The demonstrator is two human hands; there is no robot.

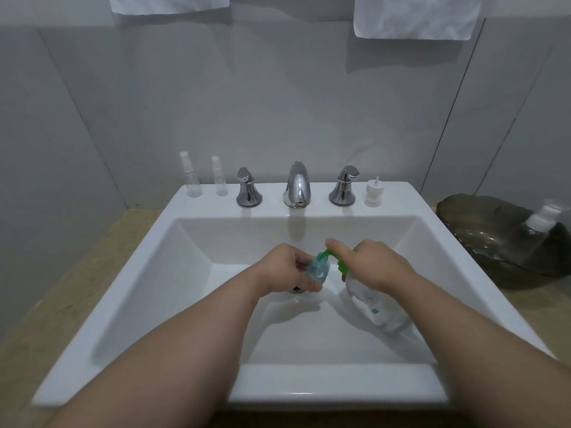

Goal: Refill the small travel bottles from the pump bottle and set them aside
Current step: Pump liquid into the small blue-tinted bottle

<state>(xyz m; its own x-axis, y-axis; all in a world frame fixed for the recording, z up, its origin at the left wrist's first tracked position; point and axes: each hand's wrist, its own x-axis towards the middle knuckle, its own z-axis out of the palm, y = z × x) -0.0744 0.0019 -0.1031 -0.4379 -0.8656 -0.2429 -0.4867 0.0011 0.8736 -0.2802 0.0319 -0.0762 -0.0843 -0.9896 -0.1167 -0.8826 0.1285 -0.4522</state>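
Observation:
Over the white sink (pixel 133 273), my left hand (pixel 287 268) grips a small clear travel bottle (pixel 318 268), open mouth tilted toward the green pump nozzle. My right hand (pixel 375 262) holds the neck of the clear pump bottle (pixel 374 304), with the index finger lying on top of the green pump head (pixel 338 262). The nozzle tip meets the small bottle's mouth. Two clear spray travel bottles (pixel 191 177) (pixel 220 177) stand on the sink ledge at the back left. A loose white pump cap (pixel 374 193) stands on the ledge at the back right.
A chrome faucet (pixel 296 186) with two handles (pixel 248 189) (pixel 344 188) lines the back ledge. A dark glass bowl (pixel 482 230) on the counter to the right holds another clear bottle with a white cap (pixel 539 227). White towels (pixel 414 17) hang on the wall above.

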